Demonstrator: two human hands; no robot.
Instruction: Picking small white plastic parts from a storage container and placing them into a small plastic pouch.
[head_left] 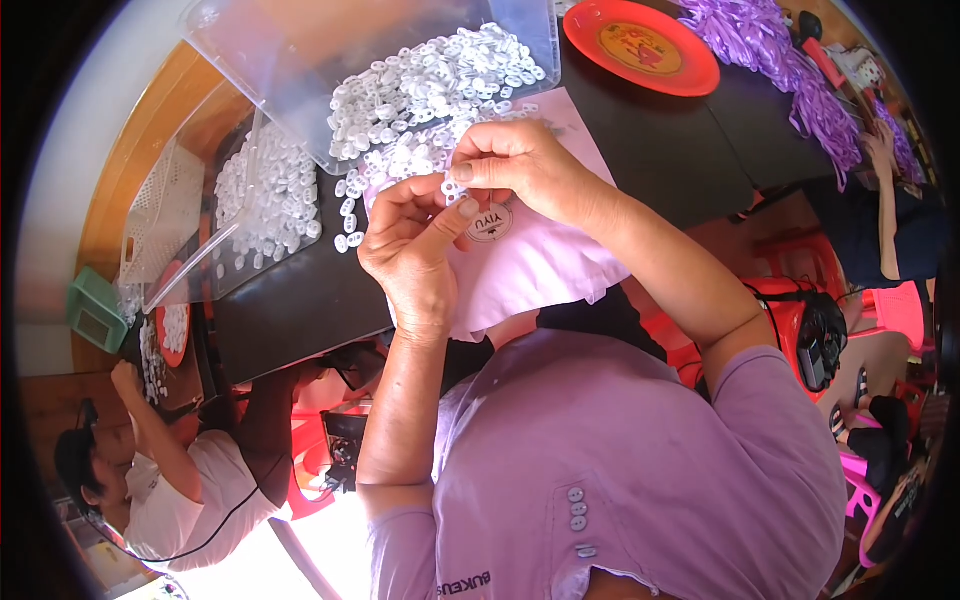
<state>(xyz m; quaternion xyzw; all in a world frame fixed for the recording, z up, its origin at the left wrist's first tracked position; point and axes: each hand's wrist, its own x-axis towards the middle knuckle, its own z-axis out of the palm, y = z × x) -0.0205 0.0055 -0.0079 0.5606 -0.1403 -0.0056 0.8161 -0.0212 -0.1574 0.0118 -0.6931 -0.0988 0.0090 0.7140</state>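
Observation:
Both hands meet over a pink cloth [535,270] at the table's front edge. My left hand [412,245] is closed, thumb and fingers pinching a small white oval piece with two dark holes [453,191]. From the right, my right hand [520,170] pinches the upper end of the same piece between thumb and forefinger. Whether a second piece is between the fingers I cannot tell. Just beyond the hands, loose white oval pieces [405,157] are spread on the cloth. They trail from a clear plastic bin [270,55] tilted toward me, with a heap of pieces [430,90] in it.
Left of the bin, another clear container holds white pieces [268,180]. A red-orange plate [690,60] and purple ribbon-like strips [790,75] lie on the dark table [290,310] to the right. One person [205,470] sits at left; another's arm [887,220] reaches in at far right.

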